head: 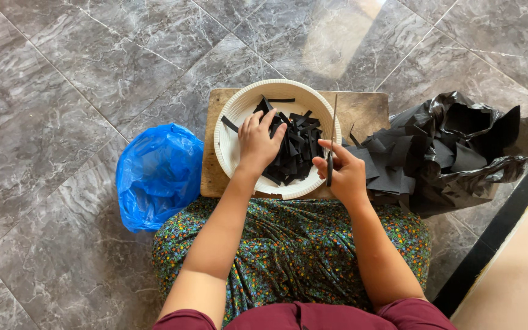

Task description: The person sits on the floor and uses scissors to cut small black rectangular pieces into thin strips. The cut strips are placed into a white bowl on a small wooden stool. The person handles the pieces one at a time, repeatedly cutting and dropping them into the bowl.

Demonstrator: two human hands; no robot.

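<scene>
Black strips (294,153) filled the white bowl (230,143); your left hand (258,143) pressed on them, fingers curled. Right of the bowl, your right hand (343,174) gripped a thin knife (331,143). The strips looked light and floppy, best pinched in bunches.

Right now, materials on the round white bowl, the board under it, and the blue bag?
Round white ribbed bowl: looks like matte plastic, moulded ridges on the rim. Brown rectangular board: apparently bare wood, worn and stained. Crumpled blue bag: thin glossy plastic film, with wrinkles and highlights.
</scene>
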